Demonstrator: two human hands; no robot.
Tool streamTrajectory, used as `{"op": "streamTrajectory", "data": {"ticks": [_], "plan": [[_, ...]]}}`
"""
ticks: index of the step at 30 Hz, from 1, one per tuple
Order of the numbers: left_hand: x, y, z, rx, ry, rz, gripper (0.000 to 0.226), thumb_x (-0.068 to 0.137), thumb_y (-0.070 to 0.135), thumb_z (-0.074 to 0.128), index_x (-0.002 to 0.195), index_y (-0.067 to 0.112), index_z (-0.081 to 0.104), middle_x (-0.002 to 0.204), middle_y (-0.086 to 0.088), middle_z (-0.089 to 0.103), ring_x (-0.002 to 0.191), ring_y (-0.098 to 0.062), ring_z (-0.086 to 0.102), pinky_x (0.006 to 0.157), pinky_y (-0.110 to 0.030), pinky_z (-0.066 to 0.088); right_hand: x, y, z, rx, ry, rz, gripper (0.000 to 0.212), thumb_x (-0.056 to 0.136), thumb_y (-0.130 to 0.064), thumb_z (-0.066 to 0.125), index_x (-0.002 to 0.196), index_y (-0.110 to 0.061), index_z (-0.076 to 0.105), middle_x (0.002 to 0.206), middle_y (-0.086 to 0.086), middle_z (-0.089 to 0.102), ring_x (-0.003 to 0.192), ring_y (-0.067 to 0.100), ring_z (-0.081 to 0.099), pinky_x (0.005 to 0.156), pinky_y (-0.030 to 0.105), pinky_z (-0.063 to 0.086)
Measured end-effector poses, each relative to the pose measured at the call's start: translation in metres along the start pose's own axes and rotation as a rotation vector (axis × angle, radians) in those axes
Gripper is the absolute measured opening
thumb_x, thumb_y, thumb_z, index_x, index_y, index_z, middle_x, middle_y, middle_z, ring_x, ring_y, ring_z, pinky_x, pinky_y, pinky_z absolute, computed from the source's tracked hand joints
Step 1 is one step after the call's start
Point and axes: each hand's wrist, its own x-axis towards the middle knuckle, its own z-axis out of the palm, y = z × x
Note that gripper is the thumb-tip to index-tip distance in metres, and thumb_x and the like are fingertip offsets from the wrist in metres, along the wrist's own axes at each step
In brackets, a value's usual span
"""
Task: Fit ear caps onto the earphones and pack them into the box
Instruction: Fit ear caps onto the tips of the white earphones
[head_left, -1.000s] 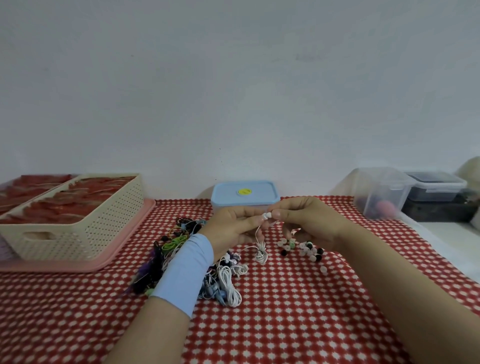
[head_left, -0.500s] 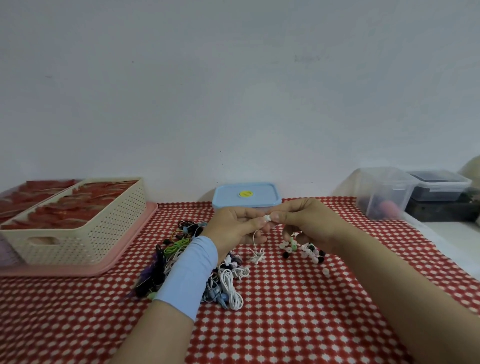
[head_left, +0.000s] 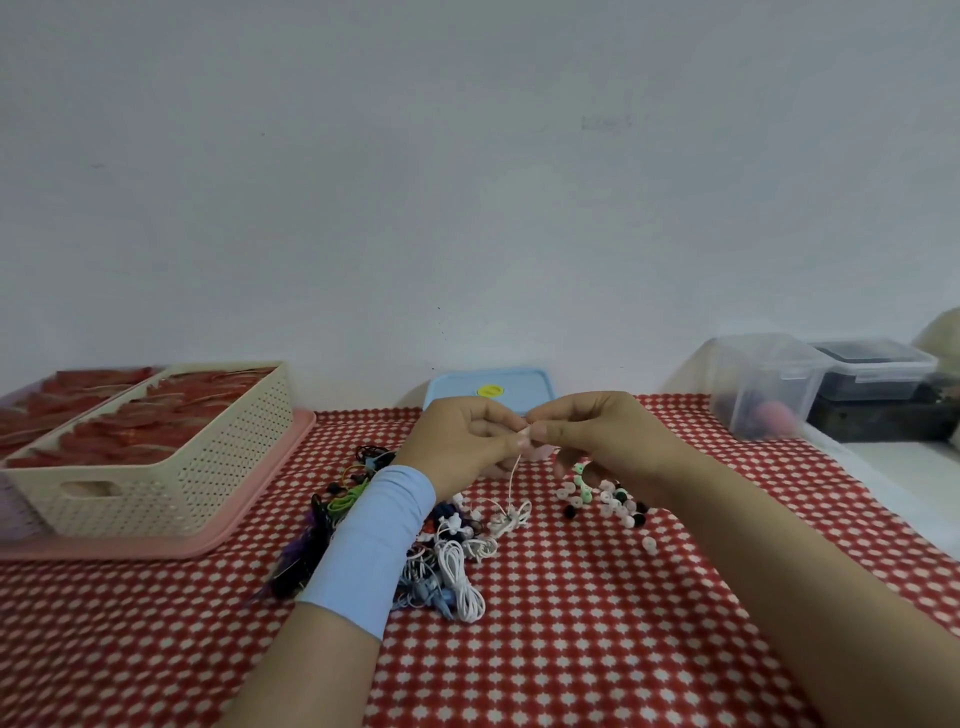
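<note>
Cream basket (head_left: 171, 467) w/ red packets sits at frame left; earphone pile (head_left: 441, 551) lies lower centre. At centre, left hand (head_left: 462, 447) & right hand (head_left: 602, 441) meet, fingertips pinching one white earbud (head_left: 525, 432), cord hanging down. Loose ear caps (head_left: 608, 501) lie just right of centre, clear tub (head_left: 758, 384) at far right.

**Table count**

2 hands: left hand (head_left: 467, 447), right hand (head_left: 602, 441). 1 cream basket (head_left: 171, 467), 1 pink tray (head_left: 249, 519), 1 blue-lidded box (head_left: 488, 389), 2 clear bins far right (head_left: 763, 384). Ear caps (head_left: 608, 499) approx. a dozen+; earphone pile (head_left: 447, 561) too tangled to count.
</note>
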Motion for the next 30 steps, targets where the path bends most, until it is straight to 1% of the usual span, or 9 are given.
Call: {"op": "streamTrajectory", "data": {"ticks": [6, 10, 14, 16, 18, 21, 25, 27, 30], "plan": [[0.0, 0.001, -0.001, 0.005, -0.039, -0.029, 0.009, 0.088, 0.012, 0.072, 0.097, 0.011, 0.07, 0.08, -0.006, 0.076, 0.072, -0.018, 0.072, 0.07, -0.03, 0.061, -0.001, -0.001, -0.002, -0.079, -0.042, -0.053, 0.011, 0.085, -0.017, 0.08, 0.095, -0.014, 0.082, 0.088, 0.009, 0.079, 0.058, 0.014, 0.062, 0.043, 0.021, 0.041], [0.004, -0.005, -0.01, 0.397, -0.08, -0.042, 0.02, 0.092, 0.033, 0.064, 0.111, 0.028, 0.063, 0.099, 0.005, 0.071, 0.089, -0.013, 0.067, 0.081, -0.03, 0.055, 0.001, 0.003, -0.004, -0.152, 0.013, -0.011, 0.01, 0.084, -0.018, 0.082, 0.092, -0.013, 0.081, 0.09, 0.011, 0.078, 0.06, 0.016, 0.064, 0.043, 0.021, 0.042], [0.001, -0.003, -0.014, 0.649, -0.313, -0.143, 0.029, 0.092, 0.036, 0.063, 0.12, 0.033, 0.067, 0.12, 0.012, 0.064, 0.108, -0.008, 0.058, 0.1, -0.028, 0.043, 0.004, 0.007, -0.008, -0.233, 0.051, 0.023, 0.009, 0.085, -0.019, 0.082, 0.089, -0.011, 0.079, 0.084, 0.008, 0.078, 0.058, 0.015, 0.065, 0.043, 0.022, 0.042], [-0.002, -0.001, -0.009, 0.76, -0.402, -0.166, 0.027, 0.087, 0.033, 0.07, 0.114, 0.03, 0.073, 0.111, 0.015, 0.067, 0.097, -0.004, 0.06, 0.092, -0.024, 0.045, 0.005, 0.008, -0.011, -0.375, 0.031, 0.04, 0.008, 0.086, -0.022, 0.08, 0.088, -0.014, 0.078, 0.08, 0.002, 0.078, 0.058, 0.013, 0.067, 0.047, 0.021, 0.046], [-0.002, -0.001, -0.006, 0.829, -0.407, -0.152, 0.02, 0.086, 0.026, 0.072, 0.105, 0.027, 0.078, 0.101, 0.016, 0.07, 0.086, -0.001, 0.06, 0.086, -0.023, 0.05, 0.006, 0.007, -0.015, -0.511, -0.006, 0.058, 0.005, 0.088, -0.022, 0.077, 0.088, -0.017, 0.078, 0.078, -0.003, 0.077, 0.057, 0.011, 0.068, 0.054, 0.022, 0.053], [-0.001, -0.002, -0.007, 0.865, -0.408, -0.162, 0.019, 0.087, 0.021, 0.068, 0.103, 0.025, 0.078, 0.107, 0.015, 0.072, 0.094, -0.005, 0.064, 0.092, -0.027, 0.053, 0.008, 0.005, -0.023, -0.615, -0.041, 0.082, 0.007, 0.089, -0.022, 0.075, 0.086, -0.017, 0.078, 0.077, -0.002, 0.077, 0.057, 0.011, 0.067, 0.062, 0.028, 0.059], [0.002, -0.005, -0.007, 0.934, -0.427, -0.134, 0.021, 0.086, 0.019, 0.07, 0.106, 0.025, 0.078, 0.111, 0.012, 0.071, 0.097, -0.009, 0.065, 0.089, -0.025, 0.053, 0.006, 0.002, -0.028, -0.742, -0.158, 0.121, 0.019, 0.088, -0.04, 0.076, 0.088, -0.022, 0.081, 0.083, -0.007, 0.078, 0.069, 0.015, 0.071, 0.071, 0.03, 0.061], [0.004, -0.009, -0.004, 0.952, -0.425, -0.112, 0.018, 0.087, 0.017, 0.07, 0.102, 0.022, 0.079, 0.109, 0.01, 0.073, 0.096, -0.011, 0.067, 0.089, -0.027, 0.054, 0.005, 0.003, -0.032, -0.786, -0.172, 0.127, 0.023, 0.09, -0.048, 0.072, 0.092, -0.027, 0.082, 0.086, -0.012, 0.077, 0.072, 0.007, 0.071, 0.075, 0.028, 0.058], [0.005, -0.014, -0.004, 0.93, -0.413, -0.095, 0.016, 0.085, 0.016, 0.071, 0.097, 0.022, 0.079, 0.099, 0.01, 0.074, 0.09, -0.011, 0.067, 0.084, -0.025, 0.054, 0.008, 0.004, -0.045, -0.873, -0.09, 0.076, 0.007, 0.092, -0.032, 0.073, 0.092, -0.032, 0.08, 0.088, -0.019, 0.074, 0.082, 0.0, 0.068, 0.09, 0.031, 0.057]]}}
